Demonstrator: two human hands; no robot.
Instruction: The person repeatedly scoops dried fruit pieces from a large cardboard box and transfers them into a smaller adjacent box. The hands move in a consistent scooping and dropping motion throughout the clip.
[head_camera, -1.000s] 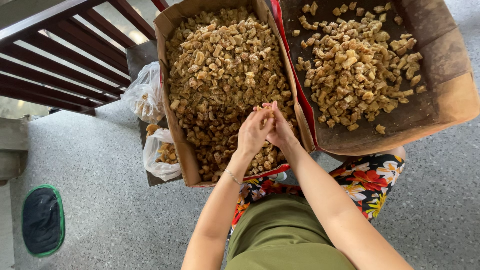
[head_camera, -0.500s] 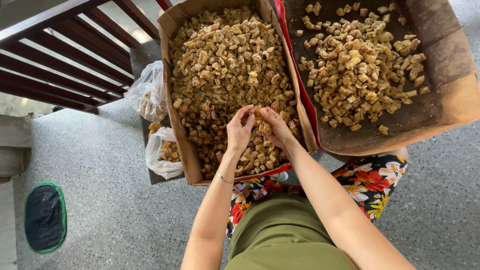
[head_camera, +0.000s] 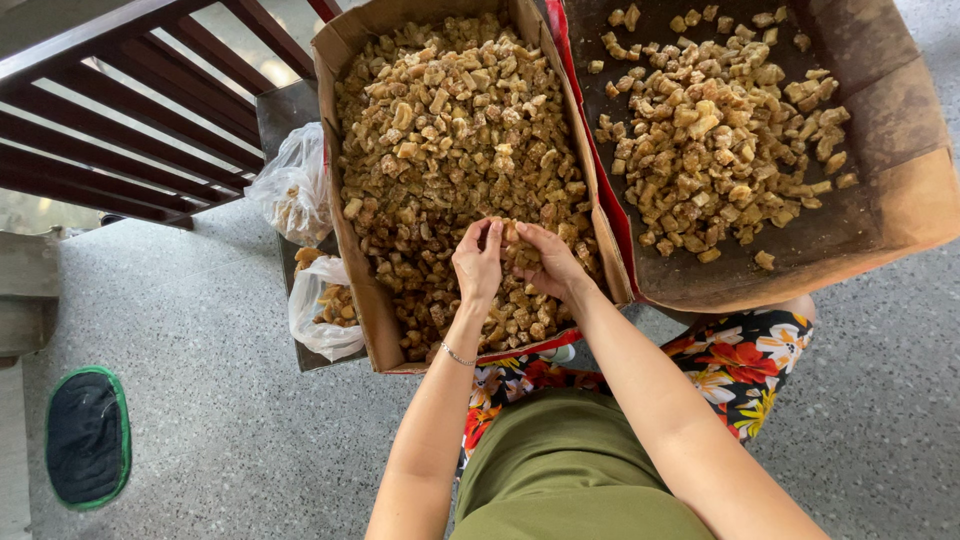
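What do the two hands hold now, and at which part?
Both the left hand and right hand pinch brown chunks between fingertips over the left box; the exact part is hidden.

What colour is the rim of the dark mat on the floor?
Green; the mat itself is dark blue-black, seen at lower left in the head view.

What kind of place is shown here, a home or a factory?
Probably a home porch or yard, not a factory: a speckled concrete floor, a dark wooden railing, and reused cardboard boxes of brown chunks sorted by hand.
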